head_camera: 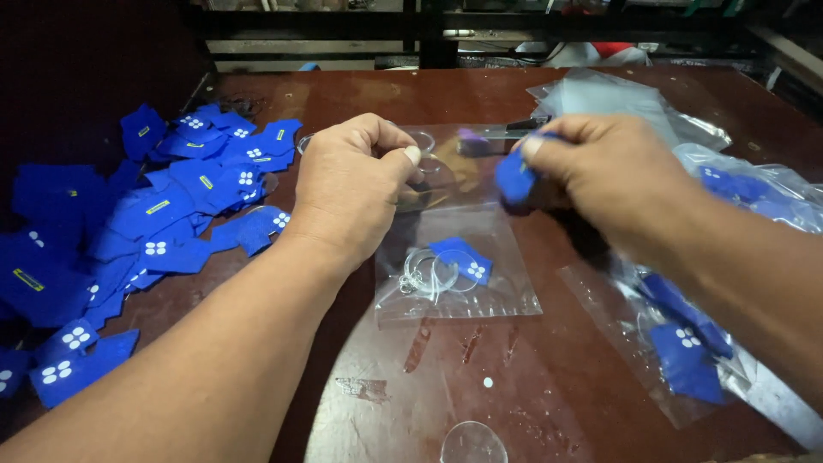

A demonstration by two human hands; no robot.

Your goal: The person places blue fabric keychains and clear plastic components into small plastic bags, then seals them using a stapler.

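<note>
Left hand: held above the middle of the worktop, fingers curled together and pinched on the upper edge of a clear plastic bag; what else sits inside the grip is hidden by the knuckles.
Right hand: just to the right of the left hand, slightly blurred, thumb and fingers clamped on a small blue fabric piece at the mouth of the bag.
Clear plastic bag: lies flat on the worktop below both hands, its upper end lifted toward them.
Inside the bag: another blue piece with white dots and a see-through ring with a small metal loop, lying side by side.
Blue pile: a loose heap of the same blue pieces, many with white dots or a yellow stripe, spread over the left side of the worktop, well apart from the hands.
Filled bags: clear bags with blue pieces inside, stacked on the right under the right forearm.
Clear disc: alone at the near edge of the worktop.
Worktop: dark reddish-brown, glossy, scratched.
</note>
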